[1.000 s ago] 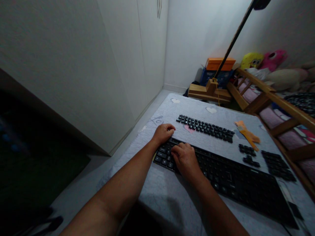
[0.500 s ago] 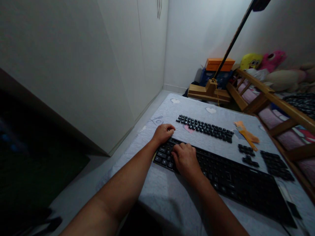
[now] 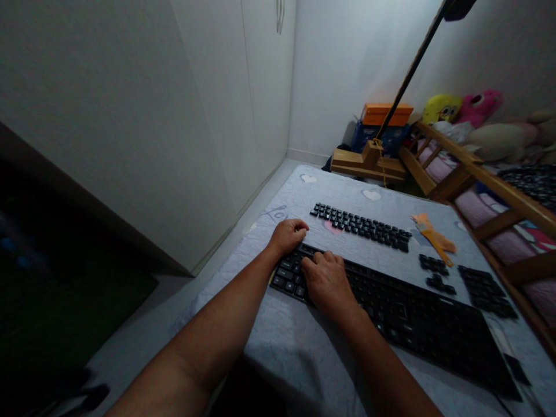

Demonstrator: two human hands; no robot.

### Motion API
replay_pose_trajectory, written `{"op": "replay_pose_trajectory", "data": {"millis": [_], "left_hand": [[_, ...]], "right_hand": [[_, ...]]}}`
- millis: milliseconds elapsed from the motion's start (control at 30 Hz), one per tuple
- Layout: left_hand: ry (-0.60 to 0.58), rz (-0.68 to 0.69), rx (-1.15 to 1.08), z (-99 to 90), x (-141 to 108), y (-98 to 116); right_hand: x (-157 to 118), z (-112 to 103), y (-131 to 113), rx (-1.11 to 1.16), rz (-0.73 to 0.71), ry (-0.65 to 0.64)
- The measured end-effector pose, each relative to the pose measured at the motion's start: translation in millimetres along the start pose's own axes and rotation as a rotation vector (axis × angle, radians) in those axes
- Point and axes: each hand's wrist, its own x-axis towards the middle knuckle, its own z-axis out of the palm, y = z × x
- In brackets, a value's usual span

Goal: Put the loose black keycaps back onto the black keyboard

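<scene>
A black keyboard (image 3: 417, 324) lies on a pale quilted cloth (image 3: 256, 341); keys sit at its left end, while much of its right part looks bare of keycaps. My left hand (image 3: 289, 236) rests at its far left corner, thumb and fingers curled together; whatever they hold is hidden. Over the left part of the keys is my right hand (image 3: 328, 281), its fingers bent down and close together, tips out of sight. Beyond the keyboard, loose black keycaps (image 3: 360, 225) lie in rows. Smaller groups of keycaps (image 3: 489, 289) lie to the right.
An orange-handled brush (image 3: 436, 243) lies on an orange cloth at the right. A white cabinet (image 3: 208, 116) stands along the left. Wooden bed rail (image 3: 490, 179) borders the right side. Behind are a wooden stand base (image 3: 369, 159) with a dark pole and an orange box (image 3: 386, 114).
My right hand has shifted very slightly over the keys. My left hand stays at the keyboard's corner, and the keycaps lie as before.
</scene>
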Motion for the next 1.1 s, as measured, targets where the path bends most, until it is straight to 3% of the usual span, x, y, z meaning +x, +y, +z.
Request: {"op": "replay_pose_trajectory", "data": {"millis": [1100], "left_hand": [[0.004, 0.016, 0.002, 1.0, 0.5, -2.6]], "right_hand": [[3.7, 5.9, 2.9, 0.12, 0.055, 0.048]]}}
